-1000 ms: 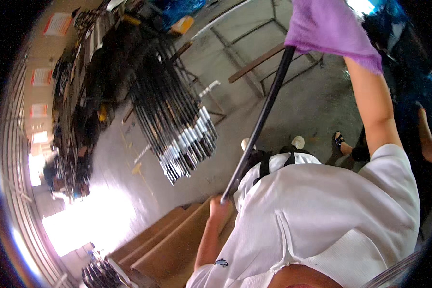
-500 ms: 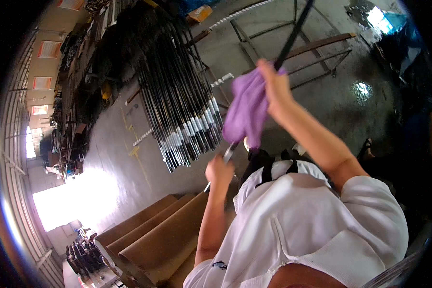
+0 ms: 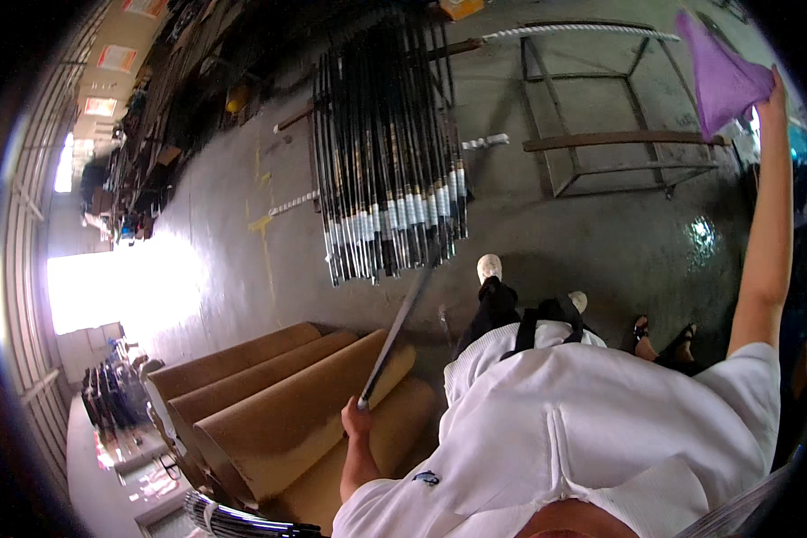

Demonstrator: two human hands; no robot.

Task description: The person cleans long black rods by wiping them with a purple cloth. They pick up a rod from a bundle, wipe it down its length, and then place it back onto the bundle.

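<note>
My left hand [image 3: 357, 420] is closed around the near end of a long thin rod [image 3: 396, 332], dark with a paler grey lower part. The rod slants up and away toward the near ends of a row of similar rods, and its far part is hard to pick out against them. Out at the far right, my right hand [image 3: 774, 91] grips a purple cloth [image 3: 719, 76], which hangs spread to the left of the fingers, away from the rod. Many dark rods [image 3: 390, 152] with white bands near their ends lie side by side on a rack ahead.
Large brown rolls [image 3: 287, 403] lie at the left, close to my left arm. A metal frame stand [image 3: 632, 166] with a wooden bar and rope-wrapped rail stands ahead right. Another person's sandalled feet [image 3: 641, 327] are to my right. A bundle of rods [image 3: 242, 520] shows at bottom left.
My right hand, with the purple cloth, has left the rod and swung far out to the right. My left hand has moved down and left with the rod's end. The view has shifted.
</note>
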